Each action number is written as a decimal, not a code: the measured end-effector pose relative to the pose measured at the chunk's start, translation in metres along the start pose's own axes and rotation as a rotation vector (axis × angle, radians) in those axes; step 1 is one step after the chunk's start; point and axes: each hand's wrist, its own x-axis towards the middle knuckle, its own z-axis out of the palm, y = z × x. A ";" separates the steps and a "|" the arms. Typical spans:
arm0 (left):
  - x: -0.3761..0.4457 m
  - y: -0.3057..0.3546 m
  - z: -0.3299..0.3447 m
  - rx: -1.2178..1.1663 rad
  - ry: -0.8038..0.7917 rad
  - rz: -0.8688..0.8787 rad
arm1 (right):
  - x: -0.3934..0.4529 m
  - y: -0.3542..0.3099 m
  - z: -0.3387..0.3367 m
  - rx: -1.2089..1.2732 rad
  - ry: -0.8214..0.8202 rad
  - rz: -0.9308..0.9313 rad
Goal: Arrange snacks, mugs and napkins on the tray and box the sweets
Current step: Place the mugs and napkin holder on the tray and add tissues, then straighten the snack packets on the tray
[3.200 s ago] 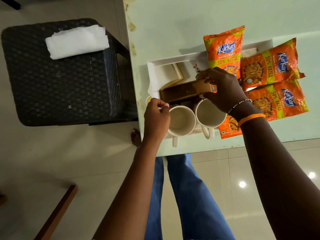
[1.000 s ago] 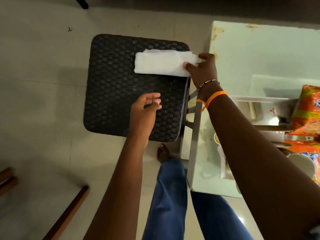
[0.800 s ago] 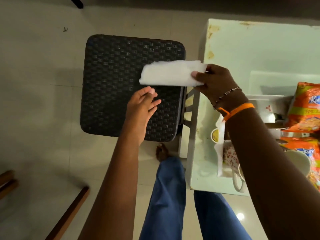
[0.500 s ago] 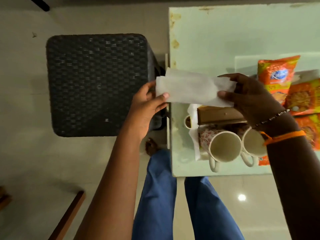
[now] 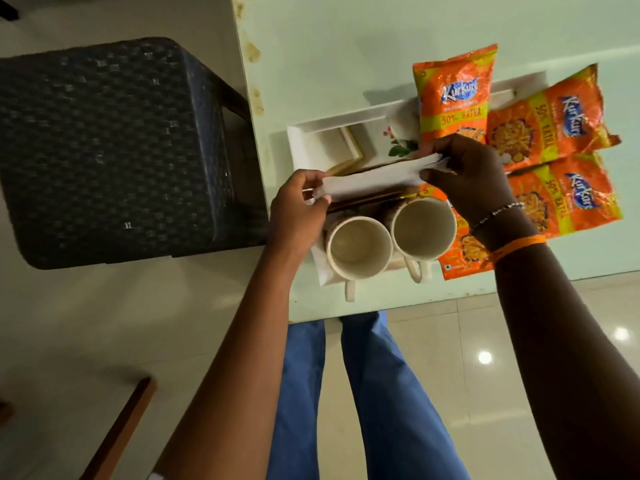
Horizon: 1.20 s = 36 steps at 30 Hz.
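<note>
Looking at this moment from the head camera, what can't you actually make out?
- Brown box: mostly hidden by the napkin that the left hand and right hand hold; contents unseen.
- Tray: its right part is covered by snack packets.
- Lowest packet: hidden under the right wrist.
- Mugs: outer patterns barely show.

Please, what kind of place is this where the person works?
Probably a home dining or sitting area: a glass-topped table, a dark woven stool beside it, polished floor tiles, and two mugs on a serving tray.
</note>
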 end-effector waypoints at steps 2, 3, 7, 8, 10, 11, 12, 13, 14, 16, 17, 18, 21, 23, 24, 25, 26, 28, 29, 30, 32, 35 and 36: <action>-0.002 0.000 0.005 -0.003 0.018 -0.016 | -0.001 0.007 0.001 0.021 -0.004 -0.003; -0.004 0.000 0.007 0.001 0.034 -0.017 | -0.001 0.009 -0.001 0.048 0.008 0.001; -0.010 0.002 0.010 0.053 0.100 0.046 | -0.003 0.022 -0.015 0.124 0.123 0.078; -0.013 0.003 0.013 0.083 0.119 0.085 | -0.005 0.027 -0.020 0.113 0.149 0.097; -0.022 0.009 0.020 0.149 0.163 0.195 | -0.005 0.039 -0.030 0.058 0.218 0.130; -0.027 0.012 0.024 0.181 0.182 0.257 | -0.004 0.045 -0.033 0.024 0.260 0.141; -0.032 0.015 0.030 0.214 0.195 0.316 | -0.002 0.049 -0.036 -0.014 0.297 0.144; -0.037 0.018 0.037 0.249 0.200 0.363 | 0.001 0.052 -0.040 -0.066 0.326 0.137; -0.041 0.022 0.045 0.282 0.198 0.396 | 0.005 0.055 -0.043 -0.136 0.341 0.121; -0.047 0.027 0.062 0.349 0.170 0.445 | 0.012 0.057 -0.044 -0.292 0.304 0.044; -0.049 0.029 0.070 0.388 0.149 0.471 | 0.016 0.057 -0.042 -0.367 0.257 -0.008; -0.048 0.030 0.077 0.435 0.133 0.499 | 0.020 0.057 -0.040 -0.444 0.208 -0.052; -0.037 0.034 0.088 0.603 0.129 0.511 | 0.032 0.059 -0.028 -0.572 0.149 -0.086; -0.027 0.040 0.087 0.657 0.109 0.463 | 0.038 0.059 -0.024 -0.509 0.183 -0.076; -0.024 0.043 0.086 0.669 0.087 0.441 | 0.040 0.060 -0.024 -0.472 0.202 -0.071; -0.021 0.046 0.086 0.678 0.063 0.425 | 0.040 0.061 -0.025 -0.447 0.220 -0.074; -0.019 0.047 0.085 0.682 0.041 0.416 | 0.037 0.062 -0.027 -0.437 0.232 -0.086; -0.016 0.048 0.084 0.655 0.017 0.386 | 0.023 0.066 -0.030 -0.460 0.208 -0.125; -0.015 0.048 0.083 0.632 0.018 0.367 | 0.013 0.069 -0.031 -0.493 0.163 -0.138; -0.013 0.047 0.082 0.619 0.020 0.354 | 0.002 0.073 -0.030 -0.538 0.106 -0.146; -0.009 0.045 0.081 0.659 0.012 0.353 | -0.019 0.081 -0.023 -0.636 0.021 -0.144; -0.002 0.045 0.083 0.742 -0.009 0.375 | -0.033 0.092 -0.013 -0.688 -0.011 -0.133; 0.000 0.046 0.083 0.757 -0.016 0.383 | -0.034 0.093 -0.010 -0.692 0.005 -0.131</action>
